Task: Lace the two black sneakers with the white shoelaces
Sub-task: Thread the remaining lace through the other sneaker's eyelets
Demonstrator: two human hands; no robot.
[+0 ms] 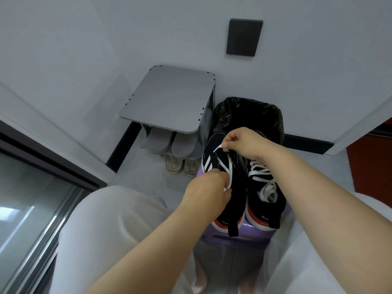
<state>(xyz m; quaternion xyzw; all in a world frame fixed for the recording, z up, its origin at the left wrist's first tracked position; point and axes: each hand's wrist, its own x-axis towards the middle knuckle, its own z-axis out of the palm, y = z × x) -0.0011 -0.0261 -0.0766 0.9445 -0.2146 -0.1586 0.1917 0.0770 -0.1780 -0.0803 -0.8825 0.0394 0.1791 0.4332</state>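
Two black sneakers stand side by side on a purple stool (235,238), heels toward me. The left sneaker (218,153) has white side stripes and a loose white shoelace (228,166) running across its top. My right hand (244,141) pinches the far end of that lace above the toe. My left hand (210,187) pinches the near end of the same lace at the sneaker's left side. The right sneaker (265,200) carries a white lace crossed through its eyelets, with the ends bunched in its opening.
A bin lined with a black bag (250,113) stands right behind the stool. A grey shoe rack (169,98) with grey slippers (161,143) and pale sandals (182,164) is to the left. My knees in pale trousers flank the stool. A glass door lies at far left.
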